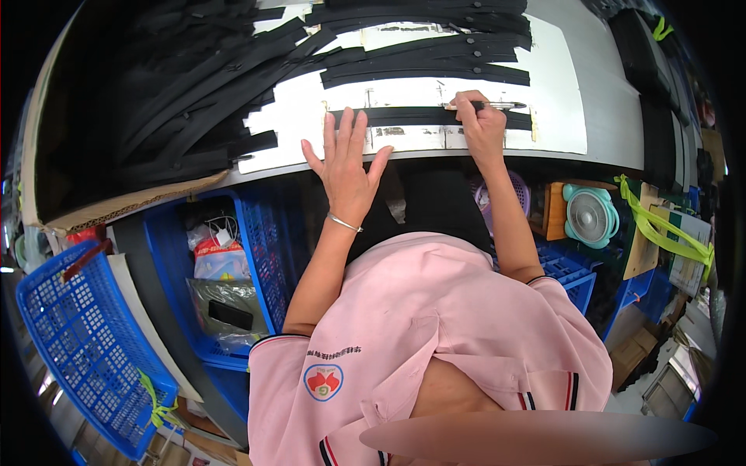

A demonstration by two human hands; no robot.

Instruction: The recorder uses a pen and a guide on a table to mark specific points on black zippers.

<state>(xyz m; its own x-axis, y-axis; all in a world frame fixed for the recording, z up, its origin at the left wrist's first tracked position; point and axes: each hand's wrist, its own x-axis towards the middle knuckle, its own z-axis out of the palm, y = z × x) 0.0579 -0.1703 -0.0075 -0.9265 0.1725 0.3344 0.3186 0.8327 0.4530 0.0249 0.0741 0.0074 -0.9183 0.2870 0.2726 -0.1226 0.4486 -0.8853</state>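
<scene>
The left hand point(347, 159) lies flat and open, fingers spread, its fingertips pressing the left end of a black strip point(431, 116) on the white counter point(559, 93). The right hand point(478, 120) is closed around a pen point(501, 105), whose tip meets the strip's upper edge near its right half. The strip runs left to right along the counter's near edge, between paper markers taped to the surface.

Beyond the strip lie more strips point(427, 66) in parallel rows, and to its left a loose black pile point(194, 85) of them spills across the counter. Below the strip, under the counter edge, stand a blue crate point(256, 248) to the left and a teal fan point(590, 215) to the right. A blue basket point(85, 342) sits far left of the crate.
</scene>
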